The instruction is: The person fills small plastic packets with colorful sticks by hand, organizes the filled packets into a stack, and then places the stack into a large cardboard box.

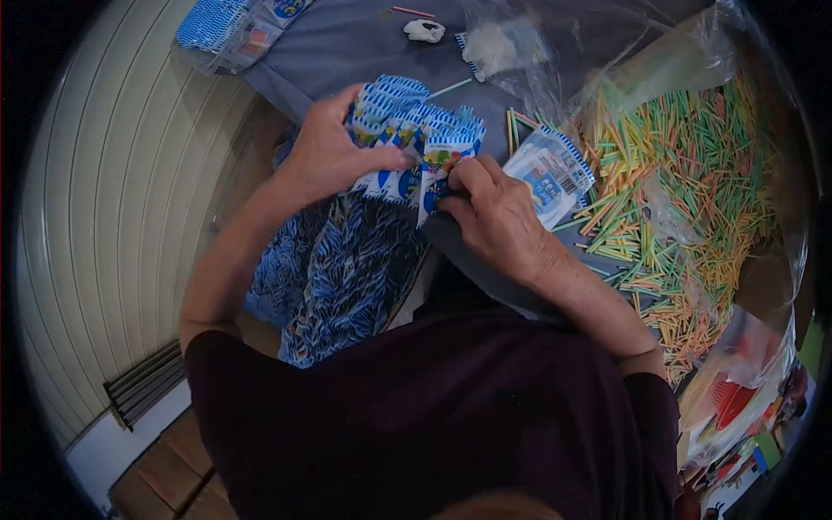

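Observation:
My left hand is wrapped round a bunch of small blue-and-white printed packets, its thumb pressed across their front. At the right side of the bunch, my right hand has its fingers closed on one packet, which stands upright against the others. The fingertips partly cover that packet's lower half. Just right of my right hand lies a larger printed packet with a barcode. Below my left forearm hangs a heap of blue-and-white packet strips.
Thin coloured sticks are heaped in clear plastic at the right. A clear bag of blue packets lies at the top left. On the grey cloth are a small white item and a white clump. A ribbed wall stands at left.

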The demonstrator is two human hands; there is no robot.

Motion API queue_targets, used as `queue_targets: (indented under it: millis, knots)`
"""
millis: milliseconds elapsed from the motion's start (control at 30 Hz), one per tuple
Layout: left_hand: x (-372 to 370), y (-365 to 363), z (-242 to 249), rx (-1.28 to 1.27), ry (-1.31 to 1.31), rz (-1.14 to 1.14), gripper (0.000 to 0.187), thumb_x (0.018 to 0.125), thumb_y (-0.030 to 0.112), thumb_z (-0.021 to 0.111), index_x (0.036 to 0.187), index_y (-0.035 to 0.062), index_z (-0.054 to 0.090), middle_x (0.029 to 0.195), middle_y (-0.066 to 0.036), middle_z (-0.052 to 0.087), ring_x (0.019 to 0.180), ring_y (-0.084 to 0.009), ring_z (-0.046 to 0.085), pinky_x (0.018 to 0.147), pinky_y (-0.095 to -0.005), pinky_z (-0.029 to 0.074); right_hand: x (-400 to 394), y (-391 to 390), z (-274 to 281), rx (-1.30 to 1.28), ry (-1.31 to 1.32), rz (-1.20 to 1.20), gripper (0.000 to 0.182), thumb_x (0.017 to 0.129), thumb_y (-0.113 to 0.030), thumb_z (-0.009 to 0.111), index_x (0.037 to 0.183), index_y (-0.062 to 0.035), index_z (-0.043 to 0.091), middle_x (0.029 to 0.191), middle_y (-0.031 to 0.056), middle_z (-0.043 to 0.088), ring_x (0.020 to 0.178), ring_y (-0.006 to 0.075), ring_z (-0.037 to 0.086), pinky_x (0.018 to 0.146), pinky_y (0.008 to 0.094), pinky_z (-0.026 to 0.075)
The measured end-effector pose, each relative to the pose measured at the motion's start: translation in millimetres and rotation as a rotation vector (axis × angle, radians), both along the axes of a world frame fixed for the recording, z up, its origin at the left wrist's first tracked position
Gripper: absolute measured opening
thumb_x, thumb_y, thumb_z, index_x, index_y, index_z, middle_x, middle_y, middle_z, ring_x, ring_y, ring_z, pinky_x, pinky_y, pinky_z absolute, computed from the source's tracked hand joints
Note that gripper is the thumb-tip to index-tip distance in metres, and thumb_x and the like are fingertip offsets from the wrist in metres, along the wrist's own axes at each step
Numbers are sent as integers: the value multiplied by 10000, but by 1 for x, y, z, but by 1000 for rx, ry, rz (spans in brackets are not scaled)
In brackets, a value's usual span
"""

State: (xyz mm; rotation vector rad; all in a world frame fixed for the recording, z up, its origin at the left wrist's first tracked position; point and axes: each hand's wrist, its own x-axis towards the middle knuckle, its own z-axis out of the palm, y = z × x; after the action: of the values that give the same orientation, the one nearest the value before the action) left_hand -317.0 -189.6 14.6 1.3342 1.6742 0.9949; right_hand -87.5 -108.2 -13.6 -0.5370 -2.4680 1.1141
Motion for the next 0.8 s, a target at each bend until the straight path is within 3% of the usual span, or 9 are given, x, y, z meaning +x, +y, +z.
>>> queue_targets:
  millis: [167, 233, 367, 433, 533, 633, 733, 767, 800]
  knots:
    - [32, -54, -20, 231, -35, 291, 609, 710, 76, 871, 1227, -40, 570, 1028, -91, 716, 938, -135, 680, 840, -299, 552, -3, 0, -3, -368, 30, -56, 477, 743, 24, 735, 1139, -34, 474, 909, 167, 633, 837, 299, 692, 701, 372, 554]
    - [42, -65, -30, 390, -7, 374, 619, 696, 53, 874, 1227, -46, 570, 1035, -95, 714, 942, -140, 683, 846, -297, 548, -8, 4, 7, -420, 39, -69, 741, 690, 47, 772, 1321, -53, 397, 900, 147, 644, 819, 249, 695, 708, 323, 557]
    - [58, -75, -38, 467, -140, 462, 615, 685, 56, 880, 1209, -48, 578, 1032, -102, 711, 937, -152, 685, 842, -290, 544, -17, 20, 7, -461, -58, -11, 783, 637, 17, 816, 1330, -52, 459, 875, 109, 636, 829, 254, 680, 748, 348, 551]
    - [57, -79, -44, 564, 82, 427, 628, 656, 74, 903, 1185, -48, 587, 1039, -106, 704, 930, -160, 682, 832, -301, 548, -22, 29, 2, -172, -132, 169, 626, 609, -10, 833, 1179, -20, 573, 935, 90, 628, 941, 264, 659, 841, 371, 524]
    - [58, -77, -38, 681, 211, 409, 638, 635, 111, 921, 1160, -49, 595, 1032, -124, 693, 918, -195, 690, 810, -318, 555, -21, 25, 15, -185, 54, 172, 484, 603, -20, 829, 1044, -11, 630, 1030, 84, 608, 1042, 267, 621, 906, 385, 487]
    - [53, -71, -14, 744, 349, 361, 628, 654, 185, 914, 1167, -11, 609, 1044, -149, 679, 921, -235, 690, 802, -325, 556, -27, 37, 25, -19, 332, 327, 473, 640, -20, 821, 1063, -17, 610, 1093, 77, 584, 1090, 255, 601, 928, 352, 478]
    - [27, -55, 5, 680, 365, 263, 627, 686, 245, 897, 1196, 15, 614, 1119, -140, 666, 1024, -251, 661, 891, -352, 535, -33, 52, 60, -210, 527, 379, 478, 603, 2, 832, 1023, -39, 608, 1104, 57, 650, 993, 176, 643, 893, 337, 523]
    - [23, -45, -4, 665, 281, 249, 675, 667, 236, 907, 1224, 21, 592, 1136, -137, 659, 1042, -250, 653, 905, -355, 530, -30, 65, 62, -115, 499, 376, 550, 624, 18, 839, 1112, -39, 591, 1138, 40, 646, 1022, 139, 637, 878, 297, 526]
    - [20, -33, -14, 655, 200, 235, 726, 647, 228, 918, 1252, 28, 571, 1154, -133, 651, 1061, -248, 644, 919, -357, 525, -24, 63, 65, -332, 447, 319, 637, 649, -22, 846, 1210, -22, 545, 1224, 79, 595, 1107, 178, 598, 952, 326, 487]
